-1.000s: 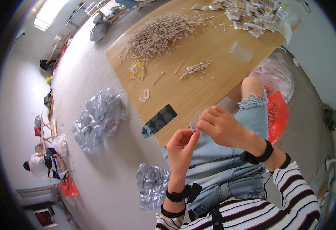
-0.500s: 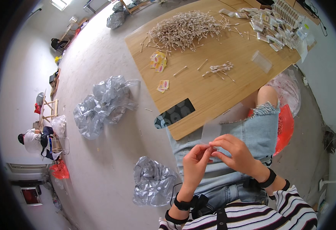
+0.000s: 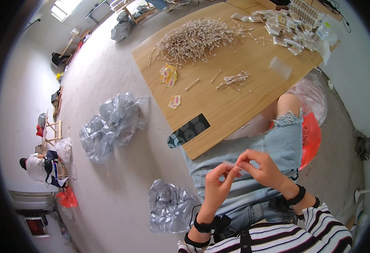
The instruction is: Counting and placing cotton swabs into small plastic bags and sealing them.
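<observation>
Above my lap, my left hand and my right hand meet, fingertips nearly touching. Both pinch a small clear plastic bag, partly hidden by the fingers. Beyond them stands a wooden table. On it lie a small bunch of cotton swabs, two loose swabs, and a large heap of cotton swabs farther back. Small yellow-and-white cards and a separate pair of cards are to the left. A flat clear bag rests at the right.
Packed swab bags and a clear bottle crowd the table's far right. A dark patterned phone-like slab lies at the near left corner. Grey plastic bags sit on the floor; a red bag is beside my leg. Another person is far left.
The clear bag stretched up past my fingers before; now less of it shows and it lies lower between them. My hands stay together. The view has shifted slightly.
</observation>
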{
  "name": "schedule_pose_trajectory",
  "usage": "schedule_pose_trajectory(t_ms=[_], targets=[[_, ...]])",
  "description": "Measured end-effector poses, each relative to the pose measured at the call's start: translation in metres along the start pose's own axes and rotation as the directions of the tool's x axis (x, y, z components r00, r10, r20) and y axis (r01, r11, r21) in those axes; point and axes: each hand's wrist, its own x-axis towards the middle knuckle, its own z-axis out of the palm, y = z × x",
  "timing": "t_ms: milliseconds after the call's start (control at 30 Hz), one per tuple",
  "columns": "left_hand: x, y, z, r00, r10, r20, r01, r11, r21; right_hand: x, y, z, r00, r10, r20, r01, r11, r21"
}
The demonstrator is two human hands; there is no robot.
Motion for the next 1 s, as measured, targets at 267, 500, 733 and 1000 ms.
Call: schedule_pose_trajectory(t_ms=[267, 500, 733, 1000], targets=[[0.001, 0.000, -0.002, 0.993, -0.010, -0.117, 0.020, 0.996, 0.086, -0.009, -0.004, 0.002, 0.995, -0.093, -0.041, 0.092, 0.996, -0.021], [-0.003, 0.002, -0.002, 0.983, 0.170, 0.068, -0.183, 0.915, 0.361, -0.014, 0.011, -0.004, 0.998, 0.060, 0.013, -0.061, 0.970, 0.236], [-0.007, 0.015, 0.010, 0.999, 0.038, -0.005, -0.035, 0.951, 0.306, -0.008, -0.011, 0.000, 0.928, -0.372, -0.039, 0.324, 0.852, -0.411], [-0.005, 0.124, -0.034, 0.571, 0.746, -0.343, -0.655, 0.666, 0.357, -0.018, -0.053, -0.055, 0.864, -0.463, -0.201, 0.422, 0.881, -0.216]])
